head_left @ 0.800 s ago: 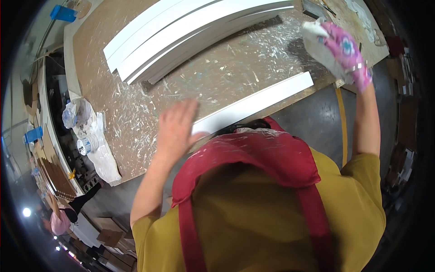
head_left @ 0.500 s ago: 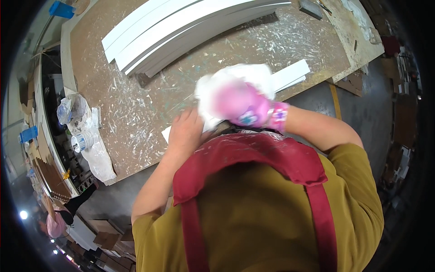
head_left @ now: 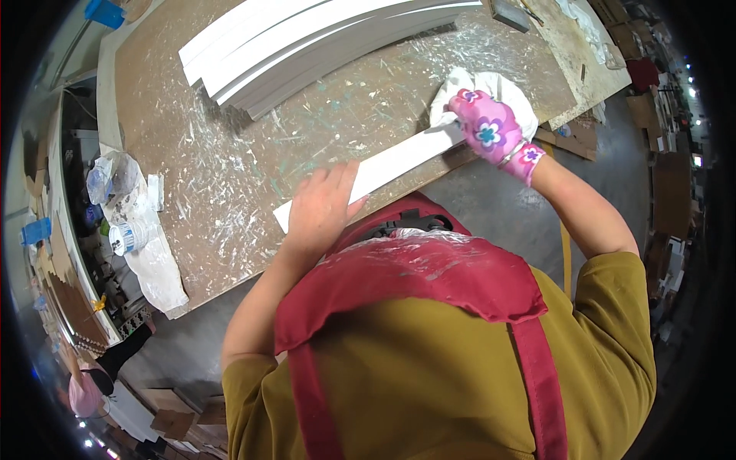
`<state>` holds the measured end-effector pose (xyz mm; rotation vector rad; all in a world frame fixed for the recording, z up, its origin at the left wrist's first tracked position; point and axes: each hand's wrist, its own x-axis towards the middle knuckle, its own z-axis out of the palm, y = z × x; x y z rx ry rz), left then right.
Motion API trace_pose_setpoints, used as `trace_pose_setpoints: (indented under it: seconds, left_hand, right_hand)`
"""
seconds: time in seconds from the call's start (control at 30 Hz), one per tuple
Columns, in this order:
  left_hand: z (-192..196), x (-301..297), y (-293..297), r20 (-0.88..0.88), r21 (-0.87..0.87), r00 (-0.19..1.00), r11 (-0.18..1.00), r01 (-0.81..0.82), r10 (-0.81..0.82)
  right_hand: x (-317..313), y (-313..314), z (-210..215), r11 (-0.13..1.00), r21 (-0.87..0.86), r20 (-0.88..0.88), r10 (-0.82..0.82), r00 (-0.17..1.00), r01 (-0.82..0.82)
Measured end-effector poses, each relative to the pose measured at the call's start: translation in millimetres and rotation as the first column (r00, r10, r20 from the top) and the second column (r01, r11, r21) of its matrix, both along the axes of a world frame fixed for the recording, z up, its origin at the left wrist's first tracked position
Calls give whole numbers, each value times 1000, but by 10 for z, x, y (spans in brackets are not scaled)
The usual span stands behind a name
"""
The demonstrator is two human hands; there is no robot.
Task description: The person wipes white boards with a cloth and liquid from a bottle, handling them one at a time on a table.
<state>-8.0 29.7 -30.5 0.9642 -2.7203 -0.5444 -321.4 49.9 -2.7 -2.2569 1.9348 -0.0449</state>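
A long white board (head_left: 406,162) lies slantwise along the near edge of the paint-flecked worktable (head_left: 207,161). My bare left hand (head_left: 320,205) rests on its left end, fingers stretched out flat, thumb at the near edge. At the board's right end is my right hand (head_left: 491,129), in a pink flowered glove. It grips a bunched white cloth (head_left: 518,100), which presses against that end of the board. The cloth and glove hide the board's tip and most of the right fingertips.
A stack of long white boards (head_left: 307,47) sits at the far side. A grey block (head_left: 509,15) stands beyond its right end. At the left are a white tub (head_left: 127,238) and crumpled plastic (head_left: 115,178). Another person in pink (head_left: 84,395) is far off at lower left.
My right hand has swept the cloth rightward along the board, from near its middle to its right end, uncovering the middle. My left hand stays on the left end.
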Motion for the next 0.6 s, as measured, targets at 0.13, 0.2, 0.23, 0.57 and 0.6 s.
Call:
trace_pose_setpoints:
  seconds: [0.13, 0.2, 0.23, 0.57, 0.6]
  left_hand:
    - [-31, -17, 10, 4, 10, 1000, 1000, 1, -1]
    - [-22, -6, -22, 16, 5, 1000, 1000, 10, -10]
    - [-39, 0, -12, -13, -28, 1000, 1000, 15, -15]
    - [-11, -11, 3, -87, -36, 996, 999, 28, -31]
    - [-21, -4, 4, -81, -40, 996, 999, 30, -33]
  right_hand:
    - [974, 104, 80, 967, -42, 123, 255, 959, -252]
    - [814, 141, 20, 967, -138, 121, 231, 965, -214]
    - [586, 162, -98, 975, -149, 101, 182, 978, -166]
    - [780, 110, -55, 979, -187, 162, 106, 981, -75]
    - [651, 72, -109, 982, -186, 84, 58, 995, -41]
